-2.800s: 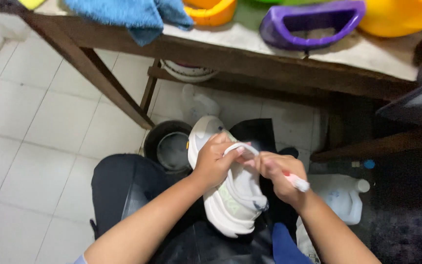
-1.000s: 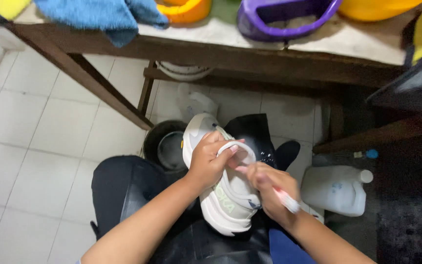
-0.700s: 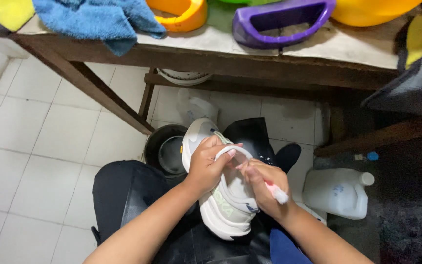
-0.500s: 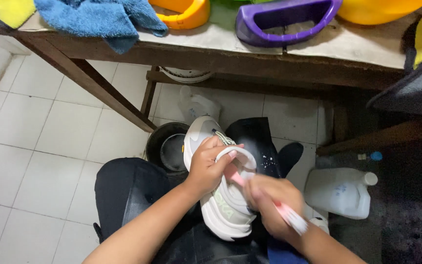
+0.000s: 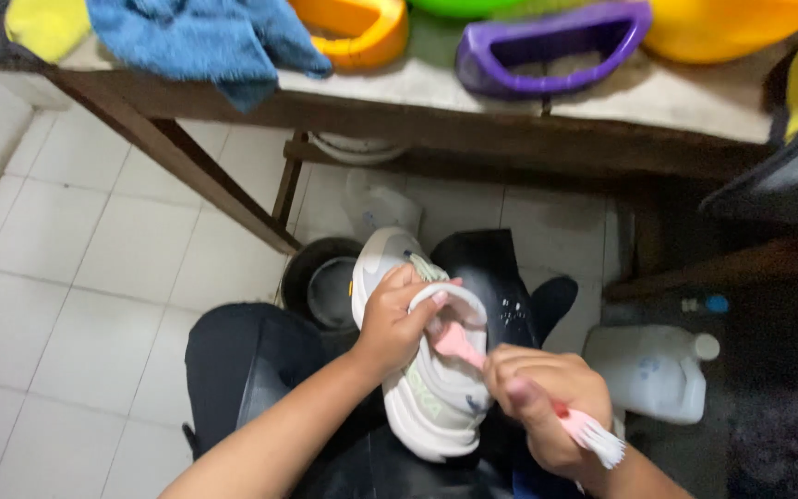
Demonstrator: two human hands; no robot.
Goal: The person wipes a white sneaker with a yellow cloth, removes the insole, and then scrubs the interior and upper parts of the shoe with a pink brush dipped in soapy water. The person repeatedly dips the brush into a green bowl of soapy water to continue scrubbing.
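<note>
A blue towel (image 5: 205, 37) hangs over the edge of the wooden table (image 5: 399, 106) at upper left, with an orange basin (image 5: 353, 32) and a purple basin (image 5: 547, 55) further along. Below, the left hand (image 5: 394, 319) pinches the collar of a white sneaker (image 5: 427, 388) resting on the person's lap. Just beside it, the right hand (image 5: 542, 393) is clenched around a pink toothbrush (image 5: 510, 379), handle end inside the shoe, bristles pointing outward. A white plastic jug (image 5: 648, 370) stands on the floor at right.
</note>
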